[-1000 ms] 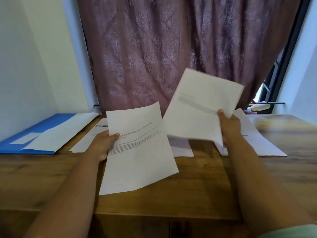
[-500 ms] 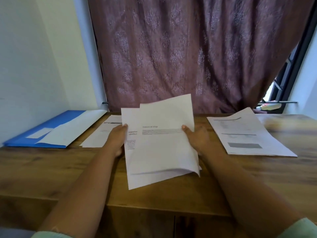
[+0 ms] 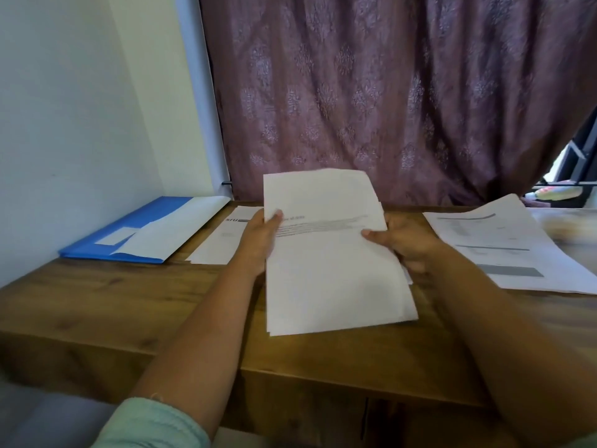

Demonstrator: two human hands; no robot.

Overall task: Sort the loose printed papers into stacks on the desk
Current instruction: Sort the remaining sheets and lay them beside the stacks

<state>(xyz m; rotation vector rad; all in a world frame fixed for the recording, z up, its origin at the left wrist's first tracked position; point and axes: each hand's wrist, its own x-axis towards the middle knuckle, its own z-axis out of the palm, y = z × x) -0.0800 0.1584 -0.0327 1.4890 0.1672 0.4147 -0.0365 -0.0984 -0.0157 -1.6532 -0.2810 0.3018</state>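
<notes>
Blue folder (image 3: pixel 129 236), 9 o'clock, flat on desk (image 3: pixel 113 305). Left stack (image 3: pixel 223 244) beside it. Left hand (image 3: pixel 260 242) and right hand (image 3: pixel 405 242), centre, each pinching an edge of held sheets (image 3: pixel 332 263). Right stack (image 3: pixel 504 244), 3 o'clock, flat.

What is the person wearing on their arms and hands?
No gloves: the left hand and the right hand are bare, and no rings, watch or bracelets show. Both forearms are bare too. A pale mint-green sleeve is pushed up on the left arm, soft and a little fuzzy at its edge. A sliver of the same green cloth peeks in at the bottom right corner.
</notes>
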